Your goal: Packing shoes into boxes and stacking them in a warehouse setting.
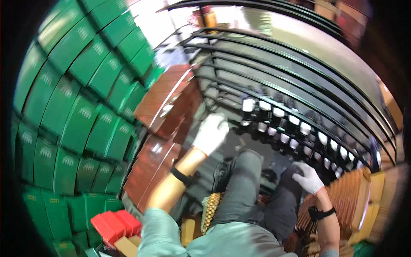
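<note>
My left hand (211, 133), in a white glove with a black band at the wrist, reaches forward between a stack of brown boxes (169, 107) and the low shelf of a black metal rack (274, 81). It is blurred, and I see nothing in it. Dark bottles with white caps (280, 124) stand in rows on that shelf, just beyond the hand. My right hand (308, 177), also gloved, lies with fingers spread on my right knee (287, 188), next to a stack of flattened brown cartons (349, 192).
A wall of green boxes (77, 107) fills the left side. Red boxes (114, 225) lie at the lower left near a small tan box (125, 246). The upper rack shelves carry no goods. My legs in grey trousers (242, 188) are bent in front of me.
</note>
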